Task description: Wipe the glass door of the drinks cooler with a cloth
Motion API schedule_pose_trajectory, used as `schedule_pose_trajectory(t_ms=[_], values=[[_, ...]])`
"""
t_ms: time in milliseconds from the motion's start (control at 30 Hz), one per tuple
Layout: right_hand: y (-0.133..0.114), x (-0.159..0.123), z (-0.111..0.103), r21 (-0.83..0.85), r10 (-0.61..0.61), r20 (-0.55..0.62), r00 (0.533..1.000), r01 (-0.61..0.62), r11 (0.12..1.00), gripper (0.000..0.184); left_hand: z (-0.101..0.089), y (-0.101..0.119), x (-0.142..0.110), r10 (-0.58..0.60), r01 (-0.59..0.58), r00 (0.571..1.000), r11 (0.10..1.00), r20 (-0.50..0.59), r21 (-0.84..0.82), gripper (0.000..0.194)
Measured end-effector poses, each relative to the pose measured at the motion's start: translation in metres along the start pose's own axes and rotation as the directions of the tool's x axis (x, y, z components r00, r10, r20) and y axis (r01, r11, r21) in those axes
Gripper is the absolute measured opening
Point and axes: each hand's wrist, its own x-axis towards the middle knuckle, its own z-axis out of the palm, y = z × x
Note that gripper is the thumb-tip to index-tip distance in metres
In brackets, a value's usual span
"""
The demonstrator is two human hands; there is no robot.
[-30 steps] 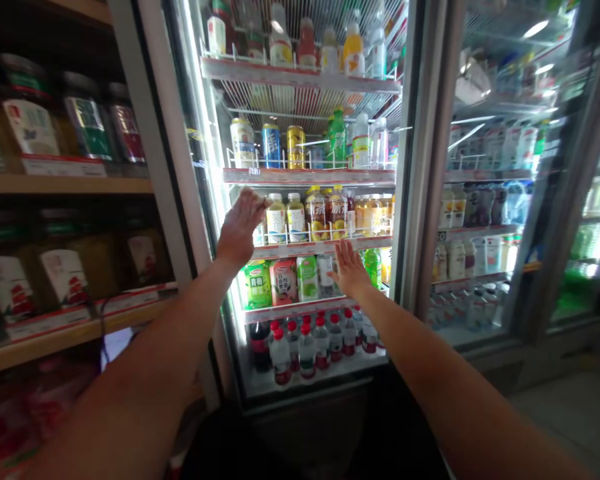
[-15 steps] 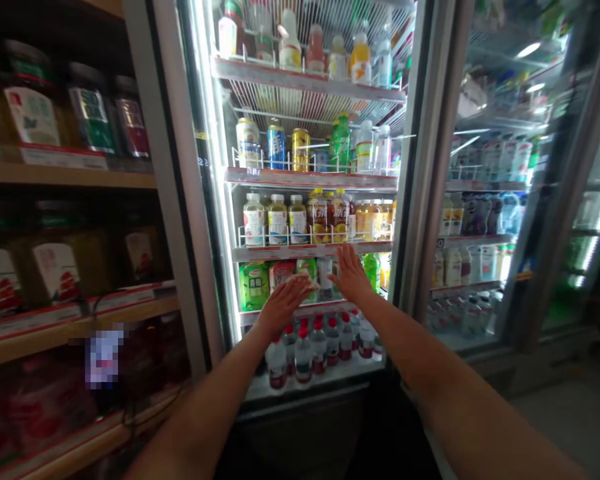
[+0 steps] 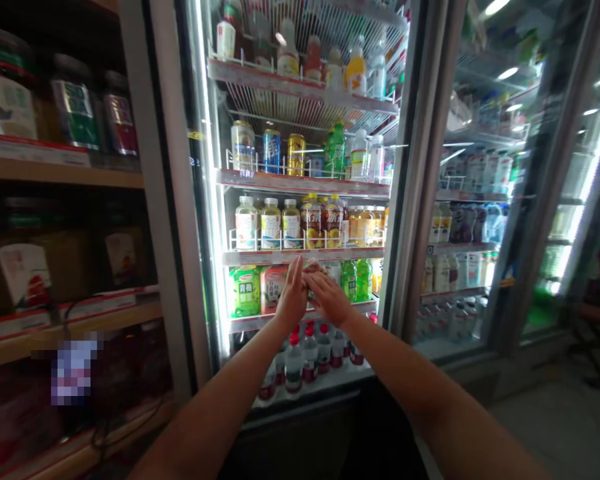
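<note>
My left hand [image 3: 293, 298] is raised in front of the lit drinks cooler, its fingers stretched upward and palm turned inward. Against it rests my right hand [image 3: 329, 297], fingers bent over a small crumpled pale cloth [image 3: 314, 267]; whether it is cloth or tissue is hard to tell. The cloth lies between the two hands at the fingertips, partly hidden by them. Behind the hands are a green drink pack [image 3: 245, 291], a reddish pack [image 3: 272, 288] and green bottles [image 3: 356, 279].
Bottles with red caps [image 3: 294, 363] stand on the cooler's bottom shelf. To the left, a wooden shelf [image 3: 65, 172] holds large bottles, with a pixelated patch below. Metal door frames [image 3: 427, 167] and another drinks cooler [image 3: 460, 250] are on the right.
My hands were apart, the left lying flat by the cloth and the right spread to its right. They have come together around the cloth. The view has shifted slightly right.
</note>
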Motion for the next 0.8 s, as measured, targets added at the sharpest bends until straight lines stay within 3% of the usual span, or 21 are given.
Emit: schedule_pose_trajectory(t_ms=[100,167,300,400,467,567,700,800], values=[[0.002,0.004,-0.001,0.061,0.093,-0.002,0.996,-0.093,0.994,0.031,-0.003,0.012,0.002,-0.072,0.076,0.995,0.996,0.073,-0.054,0.080],[0.008,0.007,-0.006,0.093,0.124,-0.005,0.992,-0.123,0.988,0.029,-0.013,0.017,0.004,-0.027,0.032,0.994,0.999,0.107,-0.042,0.074],[0.036,0.018,-0.031,0.103,0.245,-0.134,0.960,-0.232,0.967,0.049,-0.046,0.012,0.014,0.175,-0.205,0.970,0.961,0.168,0.183,0.059],[0.069,0.031,-0.052,0.102,0.358,-0.333,0.872,-0.344,0.933,0.061,-0.064,-0.006,0.027,0.201,-0.283,0.951,0.873,0.235,0.397,0.056],[0.085,0.033,-0.057,0.075,0.372,-0.389,0.843,-0.374,0.925,0.063,-0.069,-0.019,0.033,0.183,-0.293,0.947,0.829,0.265,0.476,0.057],[0.089,0.019,-0.046,0.009,0.345,-0.318,0.883,-0.361,0.933,0.065,-0.067,-0.033,0.037,0.187,-0.310,0.942,0.802,0.277,0.511,0.063],[0.068,-0.019,-0.017,-0.114,0.308,-0.197,0.931,-0.334,0.936,0.066,-0.060,-0.040,0.035,0.222,-0.322,0.943,0.801,0.249,0.504,0.071],[0.060,-0.035,-0.009,-0.269,0.268,-0.084,0.960,-0.280,0.921,0.072,-0.058,-0.043,0.033,0.248,-0.331,0.941,0.806,0.228,0.490,0.074]])
